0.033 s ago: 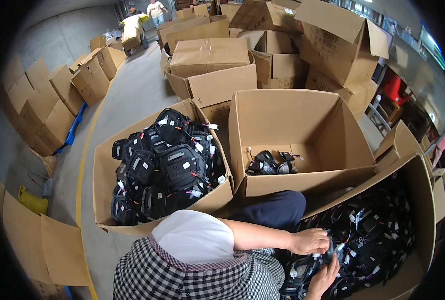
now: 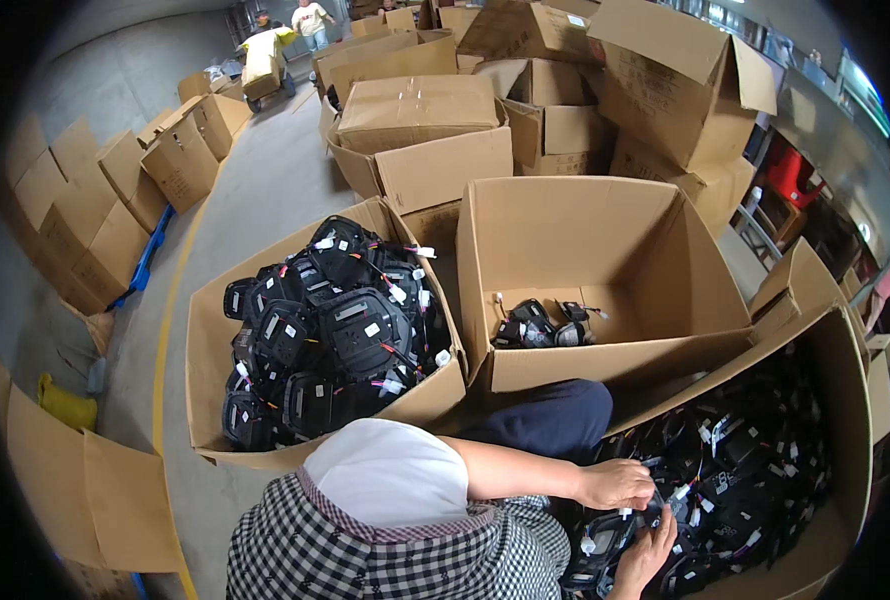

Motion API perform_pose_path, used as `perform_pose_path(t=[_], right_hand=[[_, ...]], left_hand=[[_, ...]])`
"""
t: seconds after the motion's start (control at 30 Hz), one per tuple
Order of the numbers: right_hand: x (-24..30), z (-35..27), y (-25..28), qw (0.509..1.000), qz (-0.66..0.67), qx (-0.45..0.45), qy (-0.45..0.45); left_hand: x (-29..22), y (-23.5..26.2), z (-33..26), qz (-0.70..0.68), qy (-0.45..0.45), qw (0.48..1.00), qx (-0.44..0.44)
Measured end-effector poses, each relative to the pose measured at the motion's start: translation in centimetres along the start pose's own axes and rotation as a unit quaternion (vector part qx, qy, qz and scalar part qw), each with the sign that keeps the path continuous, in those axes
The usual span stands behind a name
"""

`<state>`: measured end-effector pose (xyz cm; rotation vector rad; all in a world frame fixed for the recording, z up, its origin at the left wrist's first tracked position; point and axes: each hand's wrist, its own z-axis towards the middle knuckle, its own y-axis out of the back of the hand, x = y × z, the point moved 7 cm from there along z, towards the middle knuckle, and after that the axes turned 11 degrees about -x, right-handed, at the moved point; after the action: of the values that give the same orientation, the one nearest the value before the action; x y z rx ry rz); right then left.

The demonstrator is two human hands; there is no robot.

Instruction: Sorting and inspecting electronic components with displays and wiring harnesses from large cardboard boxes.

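Observation:
My left hand (image 2: 615,485) and my right hand (image 2: 649,550) meet over the carton (image 2: 851,490) at my right side. Pinched between their fingertips is a small dark plastic part (image 2: 655,508), mostly covered by the fingers. Several black plastic units (image 2: 735,450) with coloured wires and white plugs fill this carton, under and around my hands. One larger black unit (image 2: 597,562) lies just left of my right hand, close against my lap.
An open carton (image 2: 210,400) ahead on the left is heaped with bigger black wired units (image 2: 365,330). Beside it, a deep carton (image 2: 605,365) holds several small black parts (image 2: 537,325). Stacked cartons (image 2: 420,110) rise behind. Two people (image 2: 312,20) and a loaded cart (image 2: 263,70) are far off.
Both hands have shifted very slightly left, and the small dark part between them has turned a little. The cartons and their contents look the same.

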<state>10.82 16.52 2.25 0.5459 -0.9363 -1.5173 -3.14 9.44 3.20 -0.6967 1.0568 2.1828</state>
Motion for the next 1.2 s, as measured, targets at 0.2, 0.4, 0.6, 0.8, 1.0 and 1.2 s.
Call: perform_pose_path(t=[0.2, 0.4, 0.6, 0.8, 1.0, 1.2], right_hand=[[-0.2, -2.3, 3.5, 0.943, 0.123, -0.08, -0.297], [2.5, -2.5, 3.5, 0.894, 0.2, 0.014, -0.4], [2.8, -4.2, 1.6, 0.71, 0.416, 0.046, -0.565], [3.9, -4.6, 1.6, 0.71, 0.401, -0.003, -0.579], [4.7, -5.1, -1.2, 0.77, 0.366, 0.096, -0.514], [6.9, -6.2, -1.9, 0.782, 0.379, 0.118, -0.481]], left_hand=[[0.6, -1.7, -1.8, -0.11, 0.042, 0.991, -0.066], [0.9, -3.6, -0.8, -0.112, 0.181, 0.977, -0.02], [-0.8, -3.6, -1.1, -0.053, 0.103, 0.992, -0.059], [-1.8, -4.4, -1.3, -0.087, 0.087, 0.992, -0.036], [-1.0, -2.3, -3.6, -0.076, 0.045, 0.996, 0.009], [-0.8, -2.3, -5.9, -0.078, 0.055, 0.989, 0.111]])
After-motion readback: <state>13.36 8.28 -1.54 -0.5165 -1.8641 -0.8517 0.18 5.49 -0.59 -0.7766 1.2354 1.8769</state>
